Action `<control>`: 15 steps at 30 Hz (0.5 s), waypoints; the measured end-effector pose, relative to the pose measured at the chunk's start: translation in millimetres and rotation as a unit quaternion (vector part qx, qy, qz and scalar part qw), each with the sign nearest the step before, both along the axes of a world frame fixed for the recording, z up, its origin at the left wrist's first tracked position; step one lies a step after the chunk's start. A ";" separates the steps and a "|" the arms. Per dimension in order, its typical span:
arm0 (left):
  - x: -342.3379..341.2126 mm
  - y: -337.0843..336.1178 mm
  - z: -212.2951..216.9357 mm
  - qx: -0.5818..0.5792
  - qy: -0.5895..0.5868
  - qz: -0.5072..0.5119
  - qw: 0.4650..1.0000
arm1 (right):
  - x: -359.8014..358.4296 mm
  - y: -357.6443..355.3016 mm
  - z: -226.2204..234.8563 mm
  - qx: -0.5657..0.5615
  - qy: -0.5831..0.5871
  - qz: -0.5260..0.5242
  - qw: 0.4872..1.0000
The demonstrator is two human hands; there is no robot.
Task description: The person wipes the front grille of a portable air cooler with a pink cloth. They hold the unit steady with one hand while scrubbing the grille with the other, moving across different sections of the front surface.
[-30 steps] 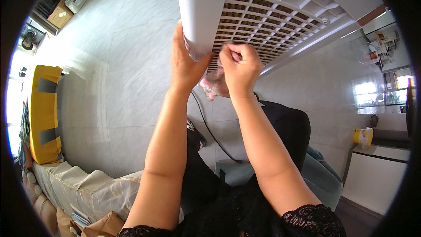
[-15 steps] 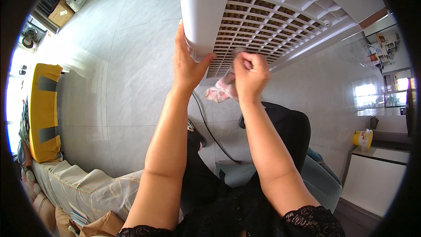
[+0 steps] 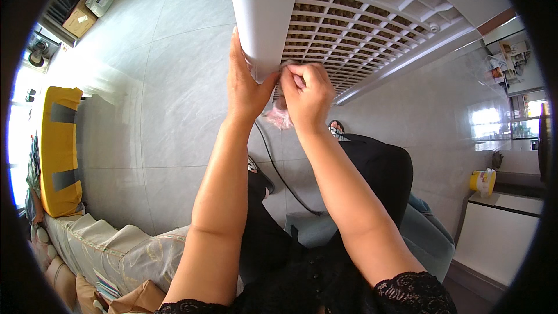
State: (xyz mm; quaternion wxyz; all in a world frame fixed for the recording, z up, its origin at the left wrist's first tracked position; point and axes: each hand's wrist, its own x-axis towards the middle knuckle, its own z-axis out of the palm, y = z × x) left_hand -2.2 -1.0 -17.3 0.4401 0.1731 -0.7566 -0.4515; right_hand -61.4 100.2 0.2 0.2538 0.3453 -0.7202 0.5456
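Cloth (image 3: 278,117) — pinkish, clenched in R hand (image 3: 310,96), L hand (image 3: 247,90) grasping wht grille panel (image 3: 264,17)

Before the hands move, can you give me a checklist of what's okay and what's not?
1. Left hand on the edge of the white unit: ok, fingers on one side, thumb on the other.
2. Right hand gripping the pinkish cloth: ok, with a loose end hanging below.
3. Cloth touching the grille: cannot tell, it's blurry there.
4. Black cord away from the feet: not ok, it runs between them.
5. White unit standing steady: cannot tell from this view.
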 end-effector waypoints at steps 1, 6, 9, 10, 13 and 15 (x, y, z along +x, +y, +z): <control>-0.4 -0.6 -0.6 0.003 0.001 0.001 1.000 | -0.6 -4.3 -1.7 0.010 -0.011 -0.010 1.000; 3.9 0.5 2.1 -0.014 -0.027 0.008 1.000 | -6.7 9.1 -7.2 0.006 -0.018 -0.061 0.998; 2.2 2.5 1.9 0.017 -0.004 -0.005 1.000 | -1.5 9.2 -2.7 0.003 -0.003 -0.034 0.999; 1.4 1.6 1.2 0.033 0.004 -0.011 0.999 | 0.1 2.7 -0.5 -0.003 -0.002 -0.024 1.000; 2.7 -1.2 -2.4 0.024 -0.005 -0.005 1.000 | -0.4 -3.9 -0.8 0.001 -0.013 -0.019 1.000; 4.9 -1.2 -0.6 0.015 -0.019 -0.004 1.000 | -5.6 5.0 -2.9 0.009 -0.016 -0.025 1.000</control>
